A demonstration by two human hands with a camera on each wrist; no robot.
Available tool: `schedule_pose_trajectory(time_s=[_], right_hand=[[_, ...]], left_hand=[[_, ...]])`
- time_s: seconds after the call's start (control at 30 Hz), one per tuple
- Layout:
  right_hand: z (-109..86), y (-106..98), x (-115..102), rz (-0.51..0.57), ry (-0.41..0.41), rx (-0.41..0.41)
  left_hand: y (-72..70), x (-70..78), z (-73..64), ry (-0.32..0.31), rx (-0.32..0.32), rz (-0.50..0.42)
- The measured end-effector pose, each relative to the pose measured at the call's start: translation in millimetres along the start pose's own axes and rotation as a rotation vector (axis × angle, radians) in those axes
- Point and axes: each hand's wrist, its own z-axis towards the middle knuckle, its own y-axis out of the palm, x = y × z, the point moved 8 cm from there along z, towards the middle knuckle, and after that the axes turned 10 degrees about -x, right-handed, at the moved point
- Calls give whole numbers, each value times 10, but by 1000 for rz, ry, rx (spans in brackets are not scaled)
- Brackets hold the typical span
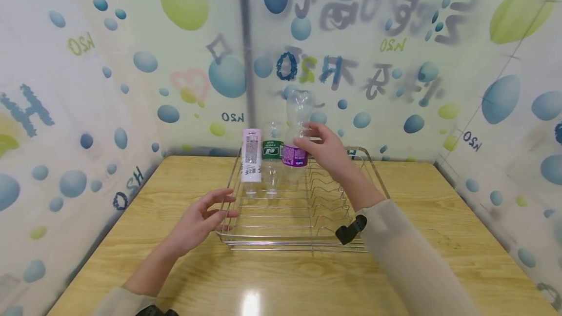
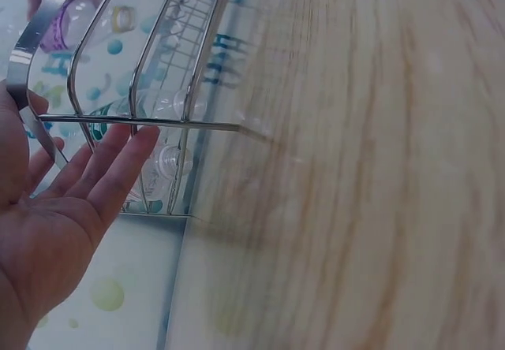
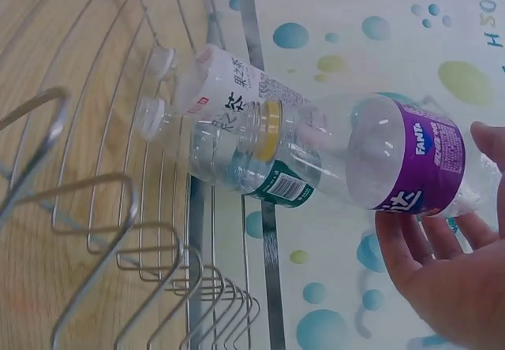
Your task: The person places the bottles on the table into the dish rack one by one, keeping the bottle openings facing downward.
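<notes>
My right hand holds a clear plastic bottle with a purple Fanta label, its neck pointing down above the wire dish rack. A yellow ring circles its neck in the right wrist view. Left of it, a clear bottle with a green label and a bottle with a pale pink-white label stand neck-down in the rack. At the rack's left side is my left hand, its fingers fairly straight and reaching about the metal rim and wires.
The rack rests on a wooden table. Along its right half runs a row of bent wire dividers. A patterned curtain with blue and green spots encloses the back and both sides.
</notes>
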Motion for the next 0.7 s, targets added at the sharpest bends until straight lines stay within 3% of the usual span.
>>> schedule_pose_trajectory(time_s=[0.33,0.7], right_hand=[[357,31,121,121,71,114],[542,60,268,217,100,216]], left_hand=[[1,3,-20,21,3,-28],[-17,-32,-12,8,12,-47]])
